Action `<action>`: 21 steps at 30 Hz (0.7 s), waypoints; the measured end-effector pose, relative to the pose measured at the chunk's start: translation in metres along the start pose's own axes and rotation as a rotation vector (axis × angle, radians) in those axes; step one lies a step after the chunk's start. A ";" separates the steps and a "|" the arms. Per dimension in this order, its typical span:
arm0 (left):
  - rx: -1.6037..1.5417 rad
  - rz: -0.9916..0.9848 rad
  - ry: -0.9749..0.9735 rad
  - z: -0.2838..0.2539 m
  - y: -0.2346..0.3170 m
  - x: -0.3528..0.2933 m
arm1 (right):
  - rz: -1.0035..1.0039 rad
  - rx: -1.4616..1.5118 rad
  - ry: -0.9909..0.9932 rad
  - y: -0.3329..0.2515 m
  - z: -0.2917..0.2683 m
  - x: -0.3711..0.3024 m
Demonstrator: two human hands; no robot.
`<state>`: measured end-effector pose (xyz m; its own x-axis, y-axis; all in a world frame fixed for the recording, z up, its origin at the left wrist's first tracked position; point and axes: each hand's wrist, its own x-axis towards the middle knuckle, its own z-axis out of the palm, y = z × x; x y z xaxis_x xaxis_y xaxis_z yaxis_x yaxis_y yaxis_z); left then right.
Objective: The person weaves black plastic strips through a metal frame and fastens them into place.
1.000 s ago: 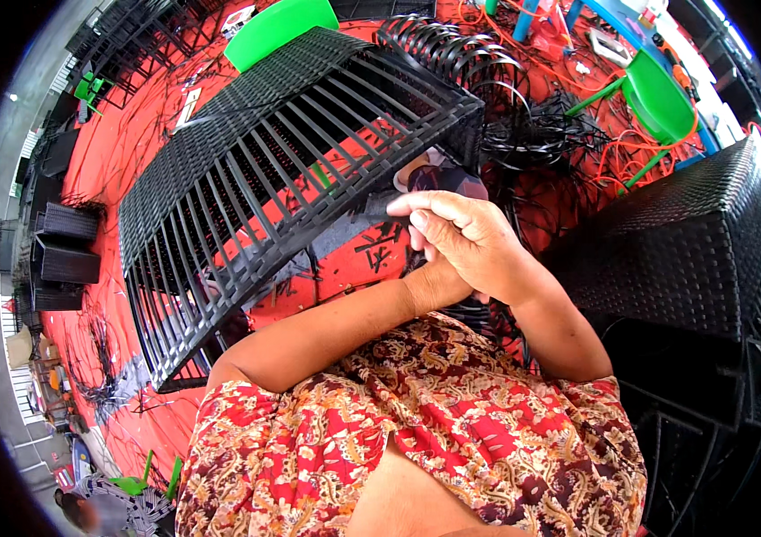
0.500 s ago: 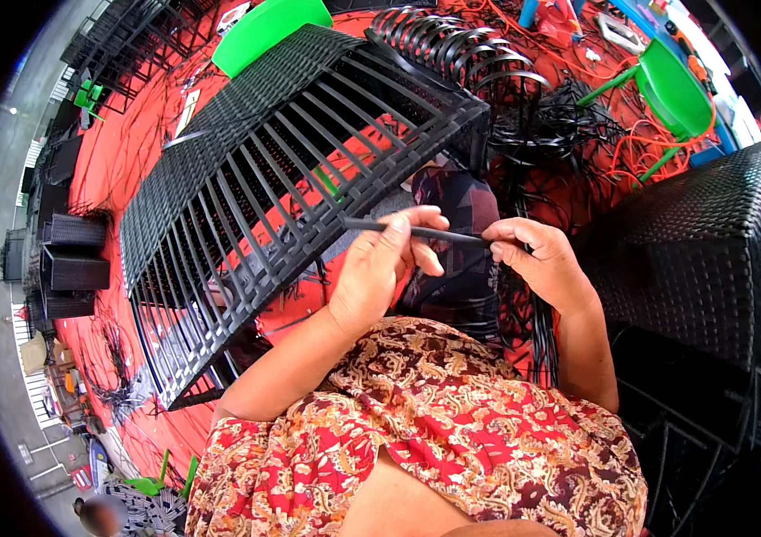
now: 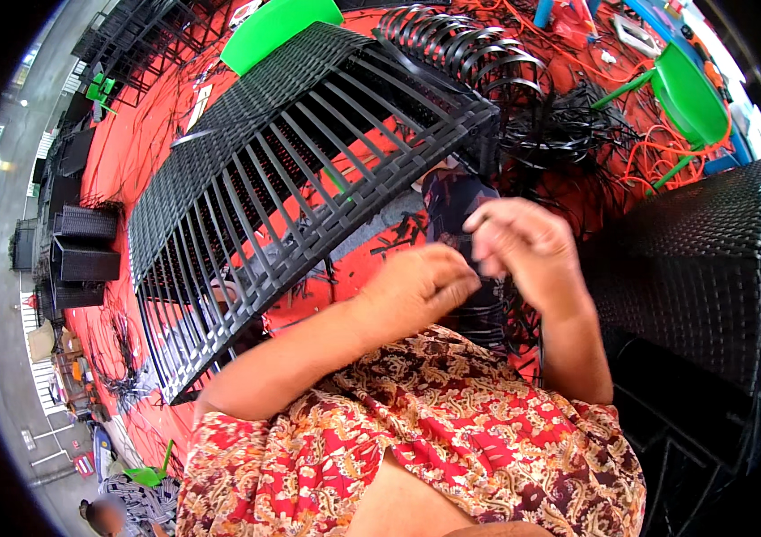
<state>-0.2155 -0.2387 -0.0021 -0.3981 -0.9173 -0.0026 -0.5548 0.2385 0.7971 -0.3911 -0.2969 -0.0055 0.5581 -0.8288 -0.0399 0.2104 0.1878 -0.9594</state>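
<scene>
Both hands are close together in front of my lap, slightly smeared by motion. My left hand is closed, its fingers curled inward with the back of the hand showing. My right hand is raised just beside it, thumb and fingers pinched together. Whatever lies between the fingers of either hand is hidden or too blurred to name. Just beyond my hands, a partly woven black wicker furniture piece leans at a slant. Its far side is closely woven, while bare parallel strips span the side nearer me.
A finished black woven piece stands at my right. Coiled black strips and a tangle of loose ones lie beyond the frame. Green chairs stand on the red floor covering. Another person is at the lower left.
The short dark strip stretched between my hands is no longer visible. My left hand has turned and moved right, its fingers curling; my right hand has lifted slightly. The view has shifted a little.
</scene>
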 end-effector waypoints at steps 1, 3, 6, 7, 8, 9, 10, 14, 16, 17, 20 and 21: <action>0.125 0.071 0.042 -0.017 -0.001 0.007 | -0.119 -0.181 0.048 -0.014 -0.008 0.006; 0.303 0.193 0.265 -0.049 -0.005 0.030 | -0.397 -0.630 0.177 -0.026 -0.029 0.025; 0.621 0.322 0.448 -0.086 -0.036 0.079 | -0.332 -0.832 0.109 -0.046 -0.039 0.058; 0.705 0.345 0.485 -0.092 -0.051 0.094 | -0.296 -0.875 0.076 -0.051 -0.039 0.068; 0.750 0.330 0.491 -0.095 -0.068 0.106 | -0.287 -0.907 0.021 -0.051 -0.040 0.079; 0.788 0.317 0.493 -0.093 -0.078 0.116 | -0.271 -0.942 -0.031 -0.049 -0.043 0.091; 0.798 0.297 0.466 -0.091 -0.088 0.122 | -0.257 -0.976 -0.084 -0.047 -0.046 0.103; 0.823 0.162 0.295 -0.076 -0.085 0.142 | -0.499 -1.265 -0.092 -0.037 -0.059 0.130; 0.879 -0.042 0.096 -0.075 -0.077 0.147 | -0.376 -1.344 -0.104 -0.038 -0.061 0.140; 0.871 -0.102 0.027 -0.076 -0.071 0.148 | -0.316 -1.384 -0.111 -0.039 -0.061 0.144; 0.782 -0.163 0.002 -0.071 -0.069 0.146 | -0.247 -1.506 -0.016 -0.044 -0.057 0.149; 0.694 -0.203 0.063 -0.067 -0.074 0.146 | -0.272 -1.527 -0.015 -0.043 -0.061 0.153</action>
<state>-0.1836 -0.4116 -0.0212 -0.2067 -0.9767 -0.0581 -0.9575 0.1897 0.2174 -0.3639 -0.4639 0.0127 0.6502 -0.7404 0.1705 -0.6813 -0.6675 -0.3006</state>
